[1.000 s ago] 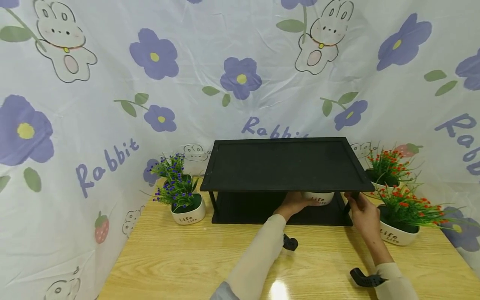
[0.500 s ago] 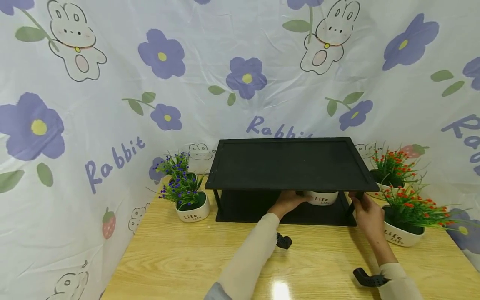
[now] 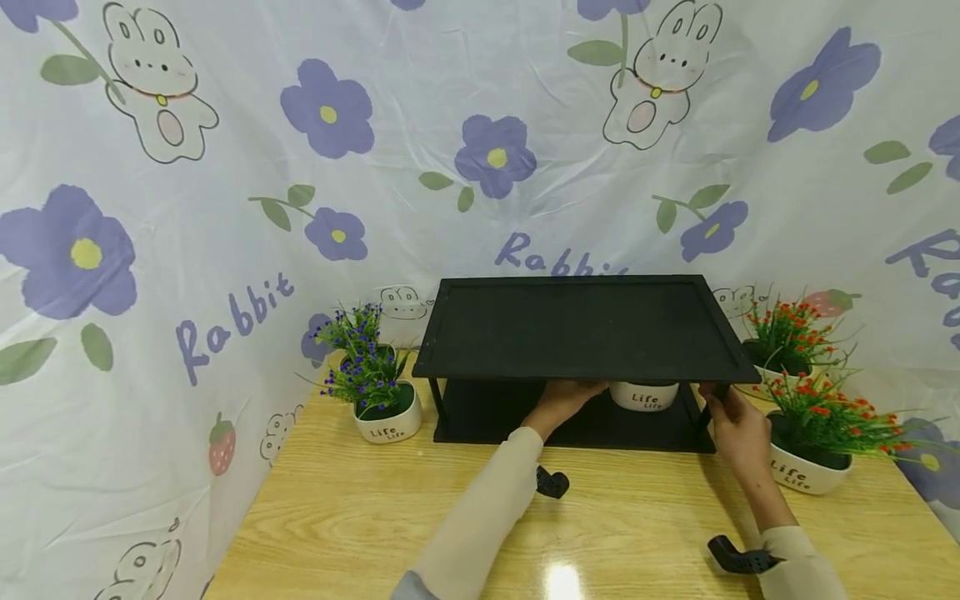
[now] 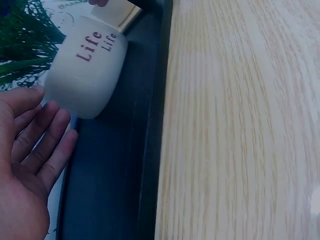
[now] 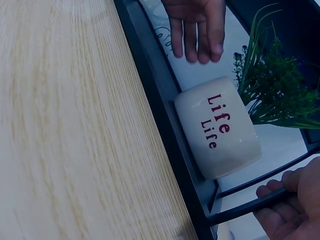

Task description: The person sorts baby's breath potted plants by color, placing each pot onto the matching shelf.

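Left hand [image 3: 561, 404], released, straight-fingered, near glossy white rounded plant pot [image 5: 218, 129] with dark-red lettering; right hand [image 3: 739, 430] grasping slim black post [image 5: 237, 211] of rectangular black shelf [image 3: 588, 329]; pale wood-grained counter [image 3: 337, 508].

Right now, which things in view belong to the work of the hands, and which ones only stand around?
In the work:
black shelf
white pot, on its lower board
left hand, beside that pot
right hand, gripping a shelf post

Only around:
front purple-flowered plant, left
purple-flowered plant behind it
front orange-flowered plant, right
orange-flowered plant behind it
rabbit-print cloth
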### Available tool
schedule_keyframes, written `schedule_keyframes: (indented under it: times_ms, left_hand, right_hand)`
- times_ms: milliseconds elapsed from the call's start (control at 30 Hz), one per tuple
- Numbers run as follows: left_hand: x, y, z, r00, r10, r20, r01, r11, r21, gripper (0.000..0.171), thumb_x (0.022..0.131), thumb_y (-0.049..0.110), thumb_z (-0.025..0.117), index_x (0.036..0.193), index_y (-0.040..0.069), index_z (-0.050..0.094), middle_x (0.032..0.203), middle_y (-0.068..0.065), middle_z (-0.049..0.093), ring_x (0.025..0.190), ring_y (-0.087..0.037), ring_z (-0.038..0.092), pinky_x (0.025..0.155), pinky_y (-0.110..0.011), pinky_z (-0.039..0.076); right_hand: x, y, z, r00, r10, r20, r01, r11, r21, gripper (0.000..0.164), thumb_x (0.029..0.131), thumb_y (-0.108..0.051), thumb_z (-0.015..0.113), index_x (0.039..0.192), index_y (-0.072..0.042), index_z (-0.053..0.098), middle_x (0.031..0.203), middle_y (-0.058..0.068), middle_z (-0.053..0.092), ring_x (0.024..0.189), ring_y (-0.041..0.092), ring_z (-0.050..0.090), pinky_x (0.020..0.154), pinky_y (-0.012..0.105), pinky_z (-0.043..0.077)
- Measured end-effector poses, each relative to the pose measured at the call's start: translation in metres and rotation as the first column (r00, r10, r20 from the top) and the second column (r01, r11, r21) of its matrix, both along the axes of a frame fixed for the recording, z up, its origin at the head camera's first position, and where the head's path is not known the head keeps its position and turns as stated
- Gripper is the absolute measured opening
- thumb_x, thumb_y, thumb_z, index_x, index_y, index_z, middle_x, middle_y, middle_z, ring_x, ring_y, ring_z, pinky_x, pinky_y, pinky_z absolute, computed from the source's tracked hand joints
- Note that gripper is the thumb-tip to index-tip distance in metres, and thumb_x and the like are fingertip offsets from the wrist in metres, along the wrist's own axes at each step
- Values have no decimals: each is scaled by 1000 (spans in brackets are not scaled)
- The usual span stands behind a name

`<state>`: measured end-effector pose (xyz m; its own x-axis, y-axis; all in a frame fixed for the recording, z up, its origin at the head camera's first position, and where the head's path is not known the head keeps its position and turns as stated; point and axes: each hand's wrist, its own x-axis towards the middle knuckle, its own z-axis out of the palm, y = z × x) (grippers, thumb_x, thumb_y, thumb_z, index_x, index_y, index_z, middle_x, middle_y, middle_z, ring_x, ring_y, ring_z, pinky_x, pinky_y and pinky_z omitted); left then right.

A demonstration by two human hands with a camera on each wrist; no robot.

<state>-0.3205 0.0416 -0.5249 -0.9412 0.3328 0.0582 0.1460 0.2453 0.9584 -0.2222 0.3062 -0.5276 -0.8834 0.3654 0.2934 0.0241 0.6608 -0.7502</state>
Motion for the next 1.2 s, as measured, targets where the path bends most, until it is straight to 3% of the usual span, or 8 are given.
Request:
schedule_keyframes:
  times_ms: [233, 533, 667, 767, 867, 967, 1067, 1200]
  left_hand:
    - [0, -13, 2, 999, 30, -39, -30, 1000, -1, 22, 103, 16, 71, 118, 0, 78, 106, -16, 79, 89, -17, 75, 83, -29, 63]
    - [8, -38, 10, 995, 49, -91, -48, 999, 9, 18, 104, 14, 70, 112, -1, 77, 100, -17, 78, 82, -14, 73, 78, -27, 63]
    - [11, -52, 13, 991, 15, -130, -13, 1000, 15, 21, 106, 16, 68, 118, 0, 76, 102, -18, 77, 83, -13, 73, 78, -27, 63]
    - [13, -60, 15, 987, -15, -157, 18, 1000, 17, 23, 106, 17, 68, 121, 2, 75, 102, -19, 77, 84, -15, 73, 78, -26, 63]
    - [17, -68, 18, 984, -32, -177, 35, 999, 13, 22, 106, 18, 68, 120, 2, 75, 101, -18, 77, 84, -17, 74, 78, -25, 62]
    - [21, -75, 22, 983, -46, -177, 50, 999, 21, 22, 107, 17, 67, 119, 0, 75, 100, -19, 76, 84, -17, 73, 77, -23, 61]
    - [25, -82, 24, 982, -49, -180, 52, 999, 10, 22, 107, 19, 67, 117, 2, 76, 99, -16, 76, 81, -13, 72, 76, -22, 60]
    - [30, -94, 26, 980, -51, -191, 48, 999, -19, 24, 108, 21, 66, 116, 1, 77, 97, -15, 76, 81, -10, 71, 75, -23, 60]
  right_hand:
    - [0, 0, 0, 1000, -8, 7, 8, 1000, 0, 32, 114, -27, 53, 131, -9, 73, 122, 21, 77, 82, -22, 44, 68, 15, 41]
    - [2, -1, 0, 1000, -14, -10, 14, 1000, 15, 30, 113, -25, 55, 129, -7, 73, 114, 23, 78, 74, -11, 51, 64, 21, 42]
    - [2, -2, 1, 1000, -9, 6, 9, 1000, 9, 33, 114, -24, 52, 133, -5, 71, 119, 25, 77, 82, 16, 69, 65, 21, 42]
    - [2, -2, 2, 1000, -4, 22, 4, 1000, -1, 35, 115, -24, 50, 137, -5, 69, 124, 27, 75, 102, 39, 74, 67, 17, 42]
    - [3, -1, 2, 1000, 4, 27, -4, 1000, -8, 36, 115, -23, 49, 139, -4, 68, 128, 27, 74, 113, 46, 71, 70, 16, 42]
    - [2, -1, 2, 1000, 9, 14, -9, 1000, -4, 36, 115, -23, 49, 139, -3, 68, 129, 26, 74, 111, 45, 72, 68, 17, 42]
    - [2, -1, 3, 1000, 9, 9, -9, 1000, -6, 35, 115, -23, 50, 138, -4, 69, 127, 26, 74, 90, 12, 73, 65, 17, 41]
    - [3, -1, 2, 1000, 10, 11, -10, 1000, -13, 34, 114, -24, 51, 135, -4, 70, 122, 27, 76, 72, -13, 49, 63, 23, 41]
